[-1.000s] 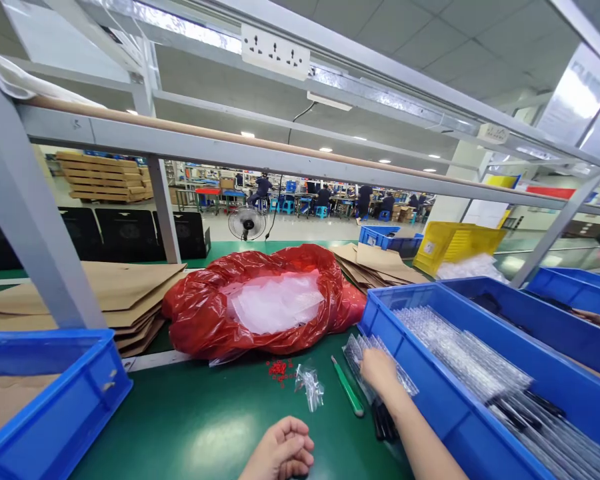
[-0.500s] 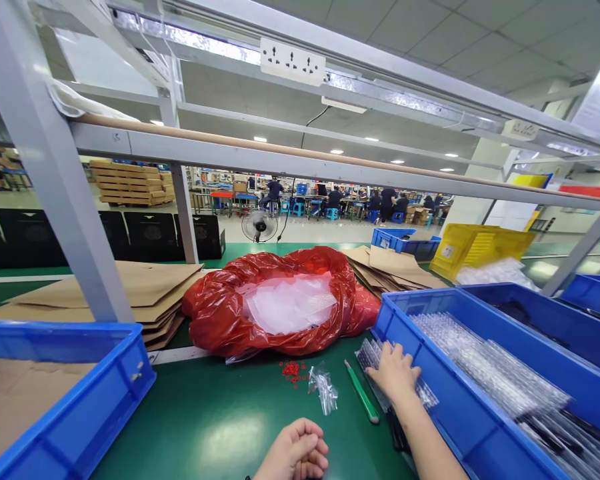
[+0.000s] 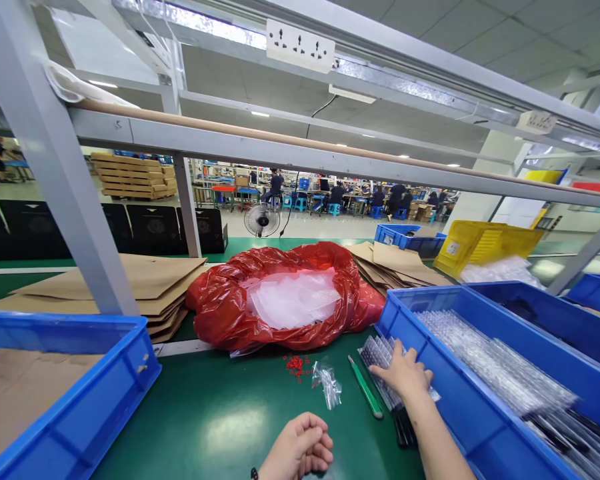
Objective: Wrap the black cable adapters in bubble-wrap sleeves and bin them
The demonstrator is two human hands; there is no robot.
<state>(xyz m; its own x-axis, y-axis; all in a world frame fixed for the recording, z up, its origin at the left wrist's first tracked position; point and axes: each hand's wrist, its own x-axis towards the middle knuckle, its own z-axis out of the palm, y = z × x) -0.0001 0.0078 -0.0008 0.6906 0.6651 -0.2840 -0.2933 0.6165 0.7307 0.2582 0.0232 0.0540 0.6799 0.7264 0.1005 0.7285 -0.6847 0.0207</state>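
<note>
ok so packs [image 3: 374,355] are see-through, table [image 3: 180,420] plain green, tool [image 3: 365,387] brighter green, rings [image 3: 295,364] and bag [image 3: 214,307] red.

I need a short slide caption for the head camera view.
Right hand spread over clear plastic packs beside a green tool, left hand loosely curled.

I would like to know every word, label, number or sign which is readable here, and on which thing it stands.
No text is readable with certainty.
Small mark on the shelf beam: too unclear to read.
White label on the yellow bin: too small to read.
Pale marks on the black panels: too small to make out.
</note>
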